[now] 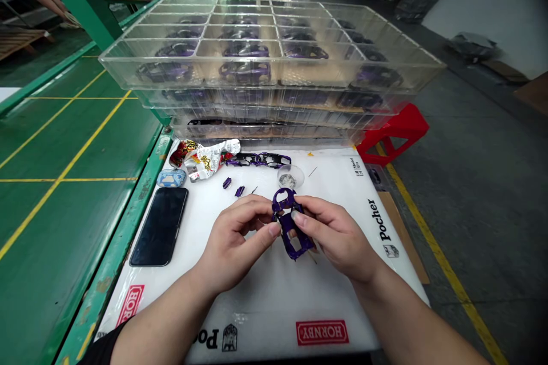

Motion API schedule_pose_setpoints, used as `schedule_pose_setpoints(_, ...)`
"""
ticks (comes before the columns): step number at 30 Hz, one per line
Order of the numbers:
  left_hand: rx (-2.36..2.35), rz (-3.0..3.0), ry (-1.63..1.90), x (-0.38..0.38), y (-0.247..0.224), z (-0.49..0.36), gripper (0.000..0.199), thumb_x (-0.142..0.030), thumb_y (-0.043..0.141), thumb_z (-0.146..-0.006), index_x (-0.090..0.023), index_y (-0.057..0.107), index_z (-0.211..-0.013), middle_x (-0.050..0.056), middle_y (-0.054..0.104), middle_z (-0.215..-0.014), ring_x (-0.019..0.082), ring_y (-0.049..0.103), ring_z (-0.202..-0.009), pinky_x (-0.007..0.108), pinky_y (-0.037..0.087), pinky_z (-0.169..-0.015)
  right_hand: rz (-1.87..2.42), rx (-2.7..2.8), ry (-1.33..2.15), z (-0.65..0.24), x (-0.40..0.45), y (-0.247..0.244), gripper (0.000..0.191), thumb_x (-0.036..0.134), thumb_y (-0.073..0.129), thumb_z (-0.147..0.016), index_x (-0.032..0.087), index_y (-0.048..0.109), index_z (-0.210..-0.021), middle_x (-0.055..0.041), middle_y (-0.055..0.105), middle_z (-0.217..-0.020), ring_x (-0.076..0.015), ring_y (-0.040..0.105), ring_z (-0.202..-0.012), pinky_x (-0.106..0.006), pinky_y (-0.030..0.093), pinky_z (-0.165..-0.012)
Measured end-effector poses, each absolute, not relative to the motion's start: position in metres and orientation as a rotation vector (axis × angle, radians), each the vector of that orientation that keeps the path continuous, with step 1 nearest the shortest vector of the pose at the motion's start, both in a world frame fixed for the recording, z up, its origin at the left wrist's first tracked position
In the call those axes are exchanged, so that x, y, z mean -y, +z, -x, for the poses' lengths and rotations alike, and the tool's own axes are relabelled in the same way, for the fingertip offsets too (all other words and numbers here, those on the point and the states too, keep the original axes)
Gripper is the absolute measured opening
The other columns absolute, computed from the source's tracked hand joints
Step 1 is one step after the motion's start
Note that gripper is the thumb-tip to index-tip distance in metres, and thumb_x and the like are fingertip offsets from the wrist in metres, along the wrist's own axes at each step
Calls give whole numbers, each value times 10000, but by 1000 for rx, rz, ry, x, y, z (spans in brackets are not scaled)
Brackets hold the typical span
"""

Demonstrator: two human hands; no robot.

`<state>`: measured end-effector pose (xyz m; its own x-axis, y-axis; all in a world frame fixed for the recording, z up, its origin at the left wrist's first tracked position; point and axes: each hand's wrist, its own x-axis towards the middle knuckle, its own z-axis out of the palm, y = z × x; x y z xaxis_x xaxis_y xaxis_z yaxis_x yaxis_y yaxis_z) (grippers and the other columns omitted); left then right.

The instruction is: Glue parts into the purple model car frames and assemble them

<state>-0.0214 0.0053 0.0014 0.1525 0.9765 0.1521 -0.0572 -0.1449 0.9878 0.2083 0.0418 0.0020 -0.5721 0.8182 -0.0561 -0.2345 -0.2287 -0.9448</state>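
Purple model-car body (294, 244), long axis running away from the person, raised over the middle of the white sheet (257, 313), gripped by fingers (299, 218) of both hands, right hand (336, 236) slightly nearer than left hand (233, 242).

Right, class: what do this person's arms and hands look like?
Left hand and right hand are bare, without gloves, rings or watch; left forearm and right forearm are bare too; a black sleeve shows at the lower left.
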Motion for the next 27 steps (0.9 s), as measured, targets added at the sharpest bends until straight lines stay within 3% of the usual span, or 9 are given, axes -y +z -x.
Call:
schedule_pose_setpoints(3,-1014,-1465,1221,-6,3,24,106,-293,824,-1060,-229,871,-1131,93,793,-1113,199,729,-961,298,601,-779,779,1245,1982,-210,-43,-1,354,492,809,-1158,212,837,-1372,-39,705,-896,-76,507,-620,-142,405,-532)
schedule_pose_setpoints(5,-1014,-1509,1225,-7,4,25,98,-292,824,-1057,-218,865,-1107,94,802,-1077,209,733,-972,305,601,-792,803,1240,2009,-211,-43,-3,402,518,819,-1143,191,831,-1377,-44,696,-883,-66,445,-587,-151,347,-504)
schedule_pose_setpoints(18,-995,-1417,1172,-10,2,28,143,-331,817,-1069,-211,872,-1123,100,761,-1114,197,737,-944,289,622,-764,801,1252,1992,-209,-45,-1,434,519,812,-1138,161,793,-1383,-54,698,-910,-86,481,-614,-177,377,-520)
schedule_pose_setpoints(23,-880,-1099,1151,-10,-3,22,231,-363,896,-1012,-192,845,-1158,73,781,-1039,164,755,-837,266,659,-738,734,1332,1882,-206,-43,0,304,399,780,-1175,190,766,-1396,-45,731,-982,-124,622,-757,-189,512,-617)
schedule_pose_setpoints(27,-791,-858,1095,-9,-9,19,303,-318,959,-958,-182,816,-1188,60,818,-994,165,798,-813,272,686,-767,748,1390,1811,-205,-43,0,296,394,799,-1160,189,758,-1371,-47,740,-1033,-140,671,-836,-196,541,-664)
